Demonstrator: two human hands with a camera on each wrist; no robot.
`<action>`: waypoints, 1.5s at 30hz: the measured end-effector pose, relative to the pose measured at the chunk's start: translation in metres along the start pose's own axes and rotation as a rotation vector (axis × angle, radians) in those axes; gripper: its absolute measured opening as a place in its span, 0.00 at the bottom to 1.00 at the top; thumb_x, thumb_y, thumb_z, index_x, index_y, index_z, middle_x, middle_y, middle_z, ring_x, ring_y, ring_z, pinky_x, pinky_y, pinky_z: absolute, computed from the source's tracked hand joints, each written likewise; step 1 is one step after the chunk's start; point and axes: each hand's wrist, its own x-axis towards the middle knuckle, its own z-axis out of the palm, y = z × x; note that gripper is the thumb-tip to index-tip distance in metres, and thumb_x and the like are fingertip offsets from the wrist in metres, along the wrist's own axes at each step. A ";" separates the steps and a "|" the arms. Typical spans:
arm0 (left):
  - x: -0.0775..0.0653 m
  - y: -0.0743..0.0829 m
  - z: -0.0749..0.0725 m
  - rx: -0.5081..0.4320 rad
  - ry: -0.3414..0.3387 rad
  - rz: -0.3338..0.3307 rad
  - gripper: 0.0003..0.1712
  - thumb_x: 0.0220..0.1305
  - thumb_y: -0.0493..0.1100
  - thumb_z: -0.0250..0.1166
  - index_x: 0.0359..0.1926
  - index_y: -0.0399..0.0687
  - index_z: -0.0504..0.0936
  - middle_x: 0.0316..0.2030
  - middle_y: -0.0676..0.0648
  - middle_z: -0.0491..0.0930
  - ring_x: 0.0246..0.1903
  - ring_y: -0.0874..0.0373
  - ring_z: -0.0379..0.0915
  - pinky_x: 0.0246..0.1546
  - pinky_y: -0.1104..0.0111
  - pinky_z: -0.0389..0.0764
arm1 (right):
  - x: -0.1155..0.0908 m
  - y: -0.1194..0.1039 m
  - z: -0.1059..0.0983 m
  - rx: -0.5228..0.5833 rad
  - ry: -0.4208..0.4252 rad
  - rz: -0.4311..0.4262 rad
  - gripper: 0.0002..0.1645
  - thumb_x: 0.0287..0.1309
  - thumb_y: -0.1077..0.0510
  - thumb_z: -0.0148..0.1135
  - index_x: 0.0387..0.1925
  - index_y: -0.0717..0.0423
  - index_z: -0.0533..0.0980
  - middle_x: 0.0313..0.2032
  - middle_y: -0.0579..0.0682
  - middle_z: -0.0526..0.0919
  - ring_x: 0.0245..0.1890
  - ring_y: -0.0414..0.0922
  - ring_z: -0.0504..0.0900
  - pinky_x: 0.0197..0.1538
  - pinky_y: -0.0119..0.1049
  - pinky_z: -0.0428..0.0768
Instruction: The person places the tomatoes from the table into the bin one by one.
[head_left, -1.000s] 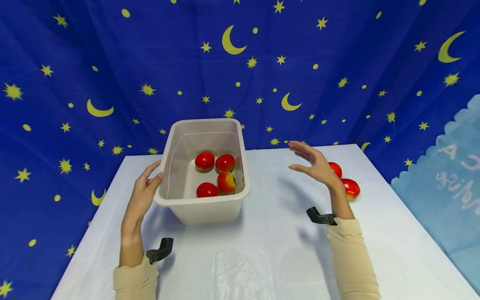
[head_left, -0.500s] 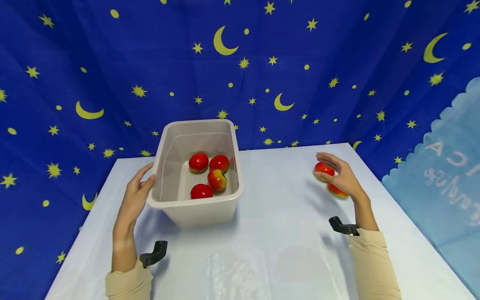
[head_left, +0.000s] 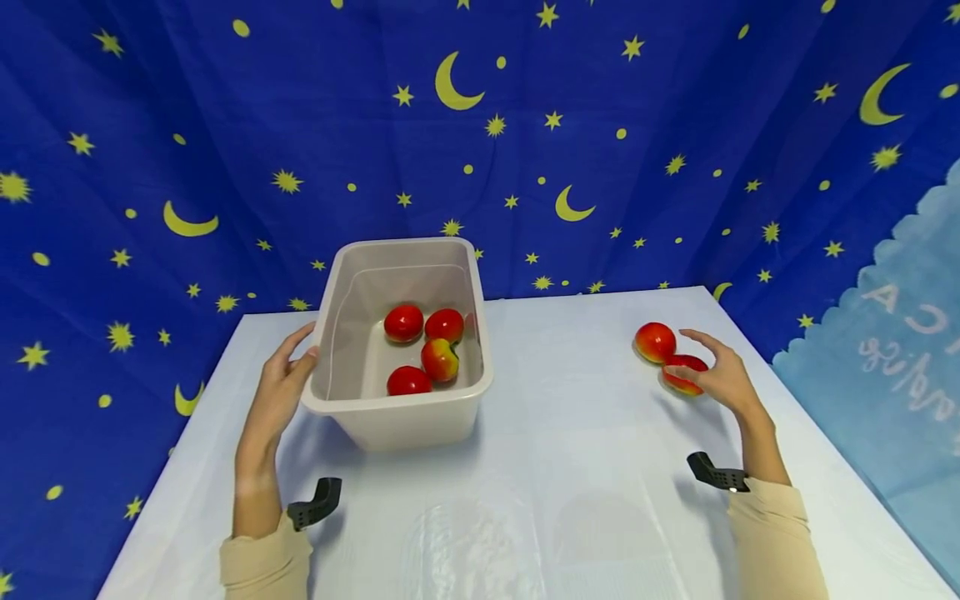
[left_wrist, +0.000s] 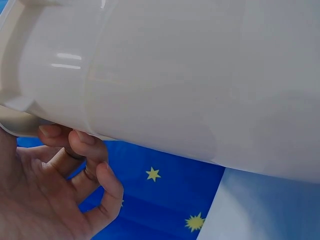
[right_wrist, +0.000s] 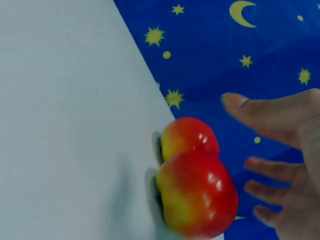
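Note:
In the head view, a light grey plastic bin stands at the left-centre of the table, with several red apples inside. My left hand holds the bin's left rim; its curled fingers touch the underside of the rim in the left wrist view. Two red-and-yellow apples touch each other at the right: the farther apple and the nearer apple. Over the nearer one hovers my right hand, thumb and fingers spread apart. The right wrist view shows a gap between that hand and both apples.
A white-covered table lies under everything. Behind it hangs a blue cloth with yellow moons and stars. A light blue panel with lettering is at the right. Black wrist mounts stick out from both forearms.
My right hand has moved right, from beside the bin to over the two apples, and has come down toward them. The left hand stays on the bin's rim.

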 end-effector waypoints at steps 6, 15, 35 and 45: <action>0.000 -0.001 0.001 0.002 -0.003 0.001 0.32 0.77 0.50 0.48 0.74 0.41 0.57 0.34 0.69 0.78 0.34 0.69 0.80 0.35 0.73 0.78 | 0.000 0.014 0.002 -0.030 -0.103 0.024 0.48 0.53 0.56 0.71 0.70 0.66 0.59 0.67 0.75 0.59 0.65 0.72 0.58 0.61 0.70 0.61; 0.000 0.001 -0.001 -0.002 -0.006 -0.018 0.31 0.77 0.50 0.48 0.74 0.43 0.56 0.36 0.66 0.79 0.33 0.72 0.79 0.35 0.73 0.78 | -0.002 0.024 0.009 -0.051 -0.073 -0.083 0.40 0.49 0.63 0.71 0.63 0.70 0.66 0.60 0.75 0.68 0.60 0.71 0.65 0.59 0.69 0.63; -0.001 0.002 -0.003 0.025 0.003 -0.035 0.31 0.77 0.49 0.47 0.75 0.44 0.56 0.42 0.54 0.80 0.35 0.69 0.79 0.36 0.73 0.78 | 0.003 -0.002 0.017 -0.029 -0.094 -0.079 0.39 0.52 0.65 0.69 0.66 0.65 0.66 0.64 0.74 0.64 0.61 0.70 0.65 0.60 0.67 0.65; 0.000 0.001 -0.001 0.015 0.002 -0.016 0.31 0.77 0.48 0.47 0.75 0.43 0.56 0.48 0.41 0.80 0.34 0.73 0.78 0.35 0.73 0.78 | 0.016 -0.033 0.031 0.011 -0.081 -0.146 0.37 0.51 0.67 0.69 0.64 0.63 0.69 0.62 0.72 0.67 0.60 0.70 0.66 0.60 0.67 0.66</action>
